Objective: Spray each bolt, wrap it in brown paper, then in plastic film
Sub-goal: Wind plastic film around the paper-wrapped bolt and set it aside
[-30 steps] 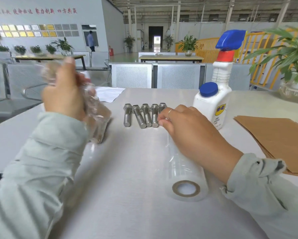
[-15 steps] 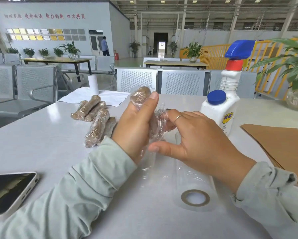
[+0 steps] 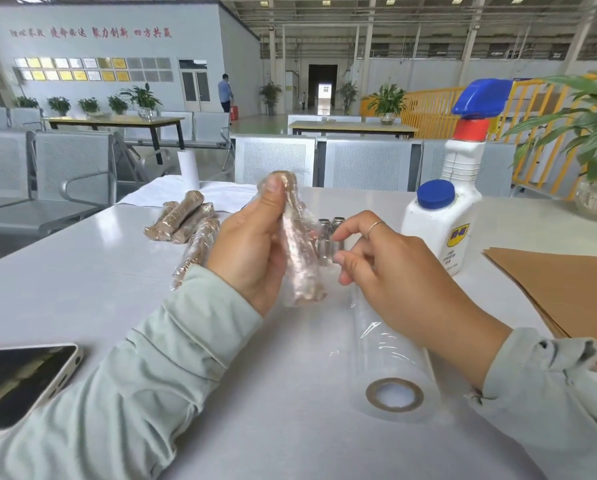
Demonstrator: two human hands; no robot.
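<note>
The left hand (image 3: 252, 251) grips the wrapped bolt (image 3: 299, 258) upright, so the film can be smoothed. The right hand (image 3: 394, 271) hovers beside it, fingers loosely curled — seemingly holding nothing — above the film roll (image 3: 390, 368). Bare bolts (image 3: 330, 237) wait behind.

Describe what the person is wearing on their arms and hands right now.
Both arms are covered by long, pale grey-green sleeves of soft, creased fabric reaching to the wrists: the left sleeve and the right sleeve. The right cuff is rumpled, with small dark marks on it. The left hand is bare, with no glove or jewellery visible. The right hand is also ungloved and wears a thin silver ring.
</note>
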